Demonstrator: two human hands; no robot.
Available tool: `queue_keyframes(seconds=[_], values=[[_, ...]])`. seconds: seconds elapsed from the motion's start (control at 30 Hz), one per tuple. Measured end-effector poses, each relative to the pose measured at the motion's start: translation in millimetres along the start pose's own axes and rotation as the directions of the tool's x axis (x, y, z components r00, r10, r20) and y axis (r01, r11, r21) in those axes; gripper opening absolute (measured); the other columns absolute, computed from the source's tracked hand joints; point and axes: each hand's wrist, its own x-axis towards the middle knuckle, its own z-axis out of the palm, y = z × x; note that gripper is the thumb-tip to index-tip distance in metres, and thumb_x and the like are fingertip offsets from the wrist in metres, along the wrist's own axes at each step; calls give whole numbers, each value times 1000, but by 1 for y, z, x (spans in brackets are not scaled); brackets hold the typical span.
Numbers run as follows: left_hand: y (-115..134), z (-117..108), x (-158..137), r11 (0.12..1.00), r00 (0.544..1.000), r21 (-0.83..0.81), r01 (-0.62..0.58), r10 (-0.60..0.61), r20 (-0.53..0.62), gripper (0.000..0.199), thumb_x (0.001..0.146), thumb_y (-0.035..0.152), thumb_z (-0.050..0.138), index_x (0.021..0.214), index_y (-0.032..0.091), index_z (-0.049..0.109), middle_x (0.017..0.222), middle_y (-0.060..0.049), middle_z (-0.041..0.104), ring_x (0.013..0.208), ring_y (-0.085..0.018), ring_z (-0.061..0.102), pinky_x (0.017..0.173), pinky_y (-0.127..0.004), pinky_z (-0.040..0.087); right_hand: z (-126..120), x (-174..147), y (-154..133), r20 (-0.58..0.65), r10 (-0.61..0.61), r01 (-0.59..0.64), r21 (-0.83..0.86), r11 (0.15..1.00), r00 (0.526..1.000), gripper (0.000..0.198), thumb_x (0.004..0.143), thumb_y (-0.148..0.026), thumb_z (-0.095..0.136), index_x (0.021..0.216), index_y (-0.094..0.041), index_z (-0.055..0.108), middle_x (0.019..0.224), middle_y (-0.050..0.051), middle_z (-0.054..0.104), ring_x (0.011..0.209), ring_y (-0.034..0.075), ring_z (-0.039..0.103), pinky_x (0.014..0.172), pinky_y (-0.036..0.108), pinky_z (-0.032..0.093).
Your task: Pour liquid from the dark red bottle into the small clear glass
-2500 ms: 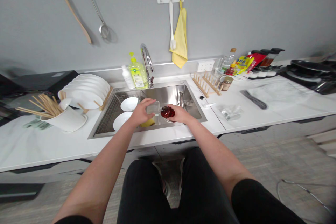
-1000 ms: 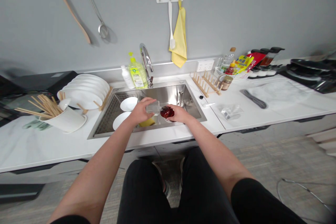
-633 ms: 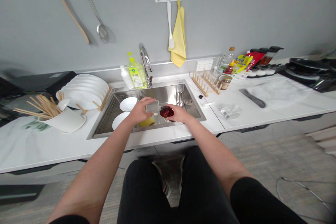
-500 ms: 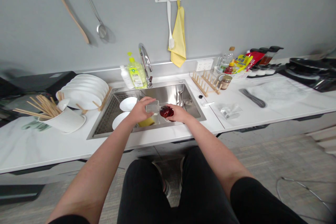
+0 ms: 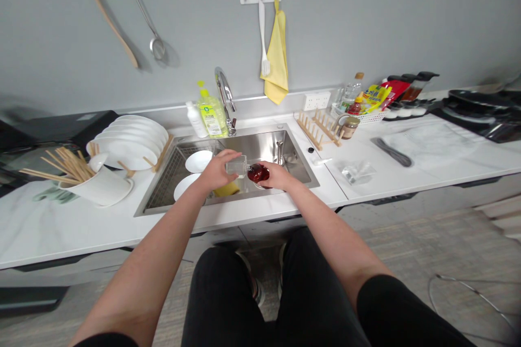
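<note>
My left hand (image 5: 216, 169) is closed around a clear bottle (image 5: 236, 165) tipped on its side, with its neck pointing right. My right hand (image 5: 277, 175) is wrapped round a bottle of dark red liquid (image 5: 259, 173), also tilted, its mouth facing left. The two necks meet or nearly meet over the steel sink (image 5: 293, 179); whether liquid passes between them I cannot tell. Below my left hand a yellow cloth or sponge (image 5: 227, 189) lies in the sink. White bowls (image 5: 198, 161) stand in the sink's left side, partly behind my left hand.
A faucet (image 5: 223, 92) rises behind the sink beside a dish soap bottle (image 5: 212, 116). Plates in a rack (image 5: 126, 143) and a chopstick holder (image 5: 100, 187) stand left. Rightward are a small black cap (image 5: 311, 150), a wooden rack (image 5: 319, 127), a jar (image 5: 350, 128) and a clear plastic bag (image 5: 358, 172).
</note>
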Motion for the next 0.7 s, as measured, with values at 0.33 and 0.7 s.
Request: queue_keyframes(seconds=[0.33,0.7], values=[[-1,1,0,1000,1000,5,4,-4,-2,72,80,32,85,150,26,72,145,-11,69,131,-34,72,120,-56,58,2,0,3,0,0,0,30,1000,1000,86,69,-22,99,150,-29,72,132,7,84,117,32,82,109,48,63],[5,-3,4,1000,1000,6,-7,7,15,72,79,35,84,149,24,73,145,-13,69,130,-34,73,119,-55,58,0,-1,1,6,-2,2,27,1000,1000,85,70,-23,99,150,-29,72,134,8,83,118,31,81,109,46,62]])
